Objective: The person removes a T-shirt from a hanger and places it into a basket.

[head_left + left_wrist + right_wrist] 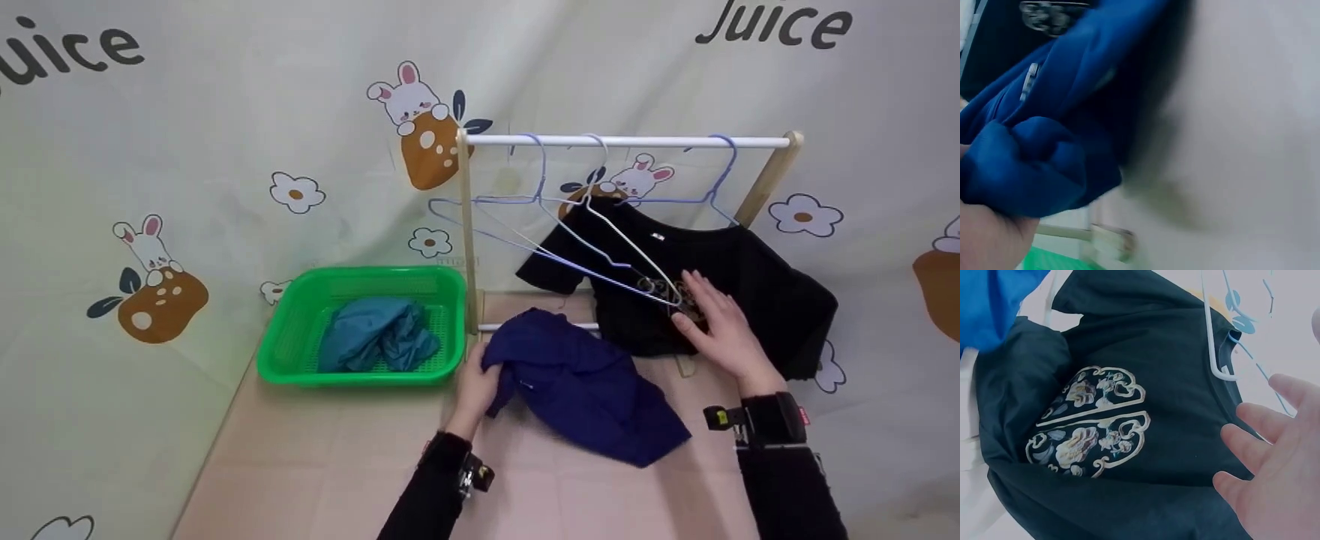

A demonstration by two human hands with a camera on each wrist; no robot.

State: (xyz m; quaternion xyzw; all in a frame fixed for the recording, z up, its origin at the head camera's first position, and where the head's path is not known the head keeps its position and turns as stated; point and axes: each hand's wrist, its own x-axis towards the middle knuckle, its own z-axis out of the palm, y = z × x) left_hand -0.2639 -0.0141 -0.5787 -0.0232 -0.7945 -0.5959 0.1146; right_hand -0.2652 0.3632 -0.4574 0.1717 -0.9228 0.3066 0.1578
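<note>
A pale printed curtain point(225, 127) with rabbits and flowers backs a pinkish tabletop point(337, 457), on which stands a small rack point(630, 141) with a white rail. The person's left hand point(476, 386) pinches one edge of a navy garment point(577, 390), which droops in folds low in front of the rack; how much of it rests on the tabletop cannot be told. The right hand point(720, 326) is spread, its fingers loose and gripping nothing, beside the lower corner of the bare hangers; whether it touches them is unclear. The step in hand looks like readying the navy garment for a hanger, and the next move would seem to call for finding its neck opening and steadying either the white hanger point(589, 199) or the blue hanger point(539, 193). Those two swing across one another and overlap a black T-shirt point(757, 300) on the purple hanger point(712, 196), so they could snag. Left of the rack, a green basket point(360, 379) holds a crumpled teal cloth point(367, 330)
</note>
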